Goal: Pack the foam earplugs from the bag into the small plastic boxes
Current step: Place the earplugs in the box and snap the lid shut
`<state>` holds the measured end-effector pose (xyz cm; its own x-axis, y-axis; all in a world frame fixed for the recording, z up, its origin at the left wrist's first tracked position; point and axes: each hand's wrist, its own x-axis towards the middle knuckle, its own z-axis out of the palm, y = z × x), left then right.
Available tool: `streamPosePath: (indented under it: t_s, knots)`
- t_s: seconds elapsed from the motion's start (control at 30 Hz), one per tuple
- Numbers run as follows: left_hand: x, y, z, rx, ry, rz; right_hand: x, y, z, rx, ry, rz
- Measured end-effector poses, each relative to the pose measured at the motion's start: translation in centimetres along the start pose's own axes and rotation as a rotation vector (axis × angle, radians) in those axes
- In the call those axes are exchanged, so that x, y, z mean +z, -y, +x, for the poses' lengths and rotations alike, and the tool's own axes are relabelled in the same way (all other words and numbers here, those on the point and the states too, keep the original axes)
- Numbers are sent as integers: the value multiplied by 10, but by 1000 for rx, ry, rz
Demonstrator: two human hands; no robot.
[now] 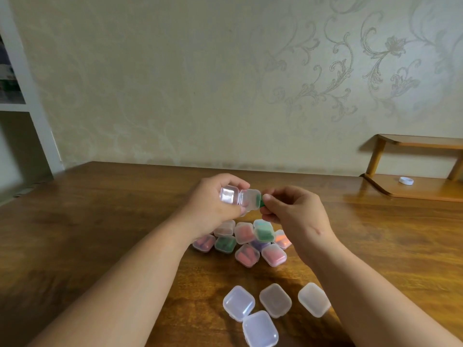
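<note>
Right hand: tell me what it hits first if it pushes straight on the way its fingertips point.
Probably the open box held by the left hand; the right hand pinches a green earplug right at its mouth.

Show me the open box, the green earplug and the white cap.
open box (pixel 247 199): head view, clear base.
green earplug (pixel 259 201): head view, visible end.
white cap (pixel 406 181): head view, top.

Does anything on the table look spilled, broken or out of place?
Nothing looks spilled or broken. The filled boxes lie in a loose heap, one green-filled box tilted on top. A lone white cap sits on the wooden shelf, no bottle in view.
</note>
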<state>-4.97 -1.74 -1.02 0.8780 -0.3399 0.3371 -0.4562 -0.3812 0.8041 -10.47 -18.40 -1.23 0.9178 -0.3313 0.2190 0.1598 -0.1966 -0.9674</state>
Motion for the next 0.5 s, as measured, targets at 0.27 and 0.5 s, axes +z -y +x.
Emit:
streamPosePath:
  t_s: [0.27, 0.5]
  knots:
    - [2, -2, 0, -22, -5, 11, 2, 4, -3, -180, -46, 17]
    - [5, -1, 1, -18, -1, -36, 7, -4, -5, -339, -29, -372]
